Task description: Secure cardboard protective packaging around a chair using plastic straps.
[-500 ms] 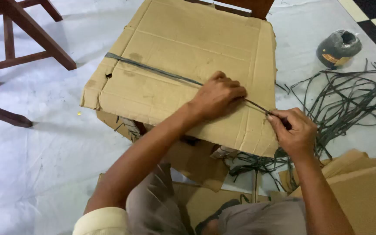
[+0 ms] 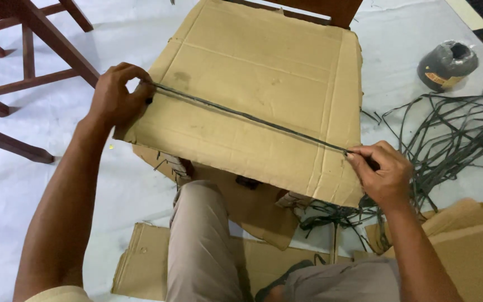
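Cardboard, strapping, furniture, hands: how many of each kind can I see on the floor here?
Hands: 2, the left hand and right hand, each pinching an end of the stretched strap
Stretched strap: 1
Large cardboard sheet: 1
Pile of loose straps: 1
Strap roll: 1
Wooden furniture frame: 1
Total: 7; the smaller cardboard scraps overlap too much to count.

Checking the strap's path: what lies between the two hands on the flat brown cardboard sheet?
In the head view, a dark flat strap runs taut across the cardboard sheet, from left hand to right hand.
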